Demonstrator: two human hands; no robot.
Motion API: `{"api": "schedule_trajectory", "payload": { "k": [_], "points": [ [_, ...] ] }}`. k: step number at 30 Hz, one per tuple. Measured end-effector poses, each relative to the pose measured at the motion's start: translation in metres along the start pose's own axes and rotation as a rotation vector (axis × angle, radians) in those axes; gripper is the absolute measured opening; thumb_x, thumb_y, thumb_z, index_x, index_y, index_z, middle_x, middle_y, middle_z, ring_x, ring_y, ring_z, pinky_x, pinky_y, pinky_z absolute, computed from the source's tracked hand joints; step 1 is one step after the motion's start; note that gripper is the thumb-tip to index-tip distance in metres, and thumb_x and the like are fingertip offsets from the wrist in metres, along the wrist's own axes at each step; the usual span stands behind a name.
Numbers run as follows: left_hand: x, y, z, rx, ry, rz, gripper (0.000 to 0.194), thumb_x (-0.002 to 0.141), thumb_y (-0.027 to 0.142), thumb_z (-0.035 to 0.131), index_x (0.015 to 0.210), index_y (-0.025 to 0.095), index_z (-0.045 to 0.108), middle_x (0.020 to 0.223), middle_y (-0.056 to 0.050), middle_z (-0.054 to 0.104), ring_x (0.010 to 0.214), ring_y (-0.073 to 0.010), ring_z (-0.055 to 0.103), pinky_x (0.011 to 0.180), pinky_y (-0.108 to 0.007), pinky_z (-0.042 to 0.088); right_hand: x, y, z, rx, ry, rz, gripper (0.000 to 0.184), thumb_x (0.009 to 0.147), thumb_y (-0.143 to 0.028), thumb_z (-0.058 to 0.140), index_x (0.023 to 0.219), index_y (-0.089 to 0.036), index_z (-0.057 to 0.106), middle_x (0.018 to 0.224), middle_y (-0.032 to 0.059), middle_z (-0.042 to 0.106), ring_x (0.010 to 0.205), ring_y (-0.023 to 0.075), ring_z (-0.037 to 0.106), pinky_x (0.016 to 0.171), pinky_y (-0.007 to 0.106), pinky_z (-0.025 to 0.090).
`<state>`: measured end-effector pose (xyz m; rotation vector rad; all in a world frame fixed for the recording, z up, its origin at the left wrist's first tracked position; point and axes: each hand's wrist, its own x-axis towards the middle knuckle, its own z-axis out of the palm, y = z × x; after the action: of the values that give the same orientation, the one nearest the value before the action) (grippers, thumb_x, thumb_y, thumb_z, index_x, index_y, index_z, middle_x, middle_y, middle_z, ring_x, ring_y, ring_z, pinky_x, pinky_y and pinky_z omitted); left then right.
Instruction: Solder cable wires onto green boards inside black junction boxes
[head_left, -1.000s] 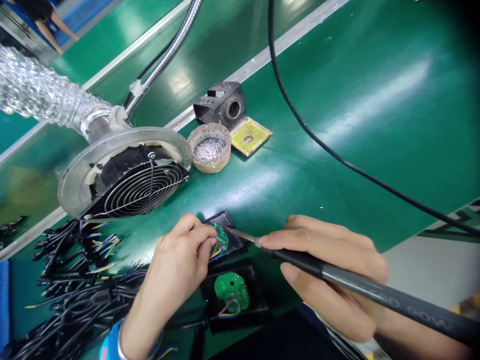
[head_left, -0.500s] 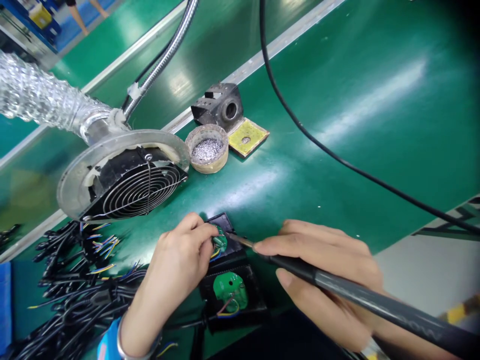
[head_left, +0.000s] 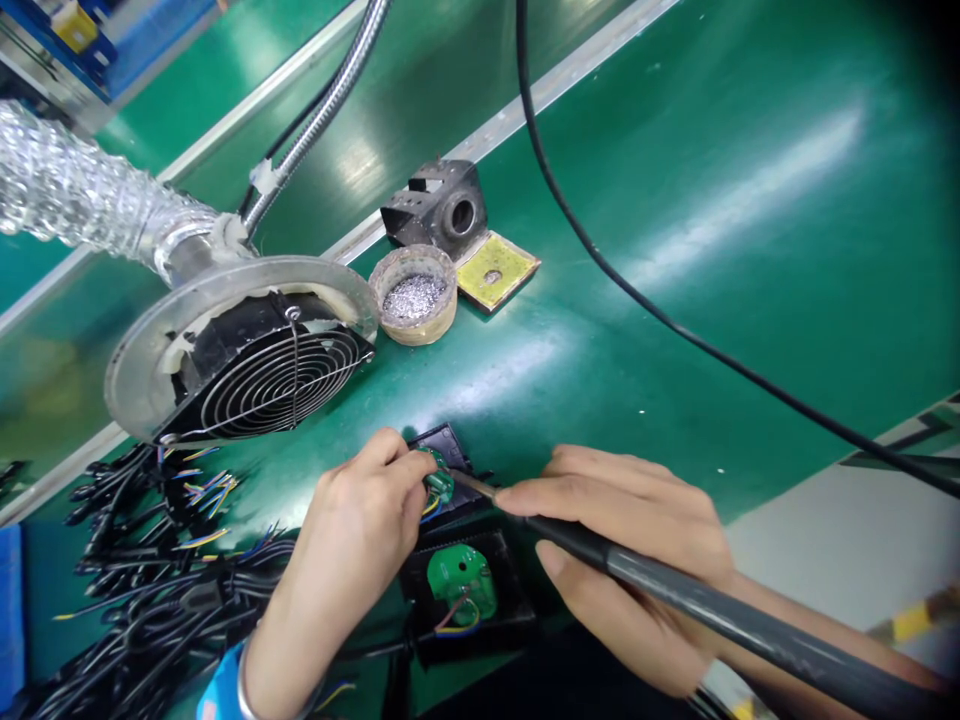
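Observation:
My right hand (head_left: 630,560) is closed around a soldering iron (head_left: 675,590), its tip reaching left to a small green circuit board (head_left: 441,484). This board sits in a black plastic housing (head_left: 463,465). My left hand (head_left: 367,510) pinches the left edge of the same board; its fingertips partly cover it, along with yellow and blue wires. Nearer to me lies a second black housing (head_left: 514,600) holding another green circuit board (head_left: 457,575), with brown, yellow and blue wires attached.
A round fume extractor (head_left: 285,385) on a silver duct (head_left: 90,190) hangs at the left. Beyond my hands stand a solder-filled bowl (head_left: 416,325), an iron stand (head_left: 442,215) and a yellow sponge (head_left: 502,268). Several black cables (head_left: 172,600) pile up at left. A black cord (head_left: 645,300) crosses the right.
My right hand and the iron have shifted slightly left, bringing the tip onto the board. My left hand has stayed at the board. The person in the far background has left the view.

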<state>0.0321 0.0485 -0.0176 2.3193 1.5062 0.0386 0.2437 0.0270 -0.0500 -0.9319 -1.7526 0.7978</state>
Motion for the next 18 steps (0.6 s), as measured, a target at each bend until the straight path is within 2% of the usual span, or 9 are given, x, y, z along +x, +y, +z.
{"api": "schedule_trajectory", "payload": {
  "k": [10,13,18],
  "points": [
    [-0.001,0.002,0.000,0.087,-0.012,0.012,0.023,0.092,0.014,0.051,0.100,0.026,0.069,0.085,0.002,0.058,0.063,-0.0111,0.057,0.053,-0.025,0.038,-0.005,0.001,0.005,-0.087,0.034,-0.060,0.028,0.074,-0.007,0.049,0.095,-0.014,0.065,0.067,0.0024,0.058,0.053,0.0124,0.050,0.046,0.029,0.037],
    [-0.001,0.004,0.001,0.138,-0.013,0.021,0.022,0.092,0.014,0.051,0.099,0.025,0.069,0.083,0.002,0.057,0.059,-0.0115,0.056,0.052,-0.026,0.037,-0.011,0.001,0.009,-0.174,0.069,-0.133,0.026,0.074,-0.007,0.049,0.093,-0.015,0.066,0.065,0.0025,0.057,0.054,0.0139,0.053,0.047,0.030,0.041],
    [-0.001,0.004,0.000,0.161,-0.007,0.028,0.024,0.092,0.014,0.049,0.099,0.024,0.069,0.082,0.001,0.058,0.059,-0.0114,0.055,0.051,-0.026,0.038,-0.021,-0.004,0.010,-0.223,-0.021,-0.143,0.030,0.074,-0.006,0.049,0.098,-0.014,0.065,0.065,0.0035,0.060,0.057,0.0165,0.055,0.052,0.032,0.048]
  ]
}}
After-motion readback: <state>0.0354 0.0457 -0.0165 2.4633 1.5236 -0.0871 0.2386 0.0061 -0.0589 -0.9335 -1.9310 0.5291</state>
